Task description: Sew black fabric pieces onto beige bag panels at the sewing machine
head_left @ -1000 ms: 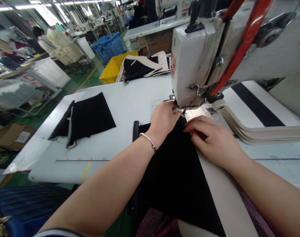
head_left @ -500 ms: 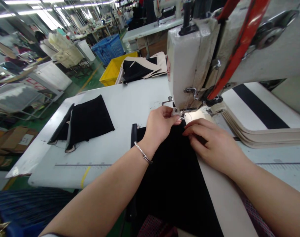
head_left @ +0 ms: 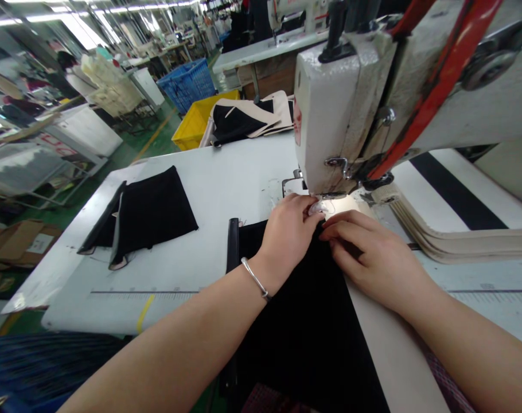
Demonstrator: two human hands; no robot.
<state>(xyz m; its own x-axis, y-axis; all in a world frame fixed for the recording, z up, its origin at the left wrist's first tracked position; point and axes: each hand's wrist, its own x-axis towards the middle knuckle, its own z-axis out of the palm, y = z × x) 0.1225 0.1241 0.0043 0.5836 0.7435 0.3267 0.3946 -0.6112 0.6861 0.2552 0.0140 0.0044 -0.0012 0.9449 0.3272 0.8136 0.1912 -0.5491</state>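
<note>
A long black fabric piece [head_left: 304,321] with a beige strip [head_left: 385,344] along its right side runs from my lap up to the needle area of a white sewing machine [head_left: 330,115]. My left hand [head_left: 289,238], with a silver bangle at the wrist, is closed in a pinch at the fabric's far end, just under the machine head. What its fingertips hold is too small to make out. Close by on the right, my right hand [head_left: 373,252] has bent fingers closed on the fabric's edge. The presser foot is mostly hidden behind my fingers.
Folded black fabric pieces [head_left: 153,209] lie on the white table [head_left: 226,178] at left. Stacked white panels with a black band [head_left: 459,195] stand right of the machine. Behind the table are a yellow bin [head_left: 196,120] and a blue basket [head_left: 187,86].
My left hand has shifted slightly right and nearer to me, its fingertips lower beneath the machine head. My right hand stays nearly in place. The view has shifted slightly.
</note>
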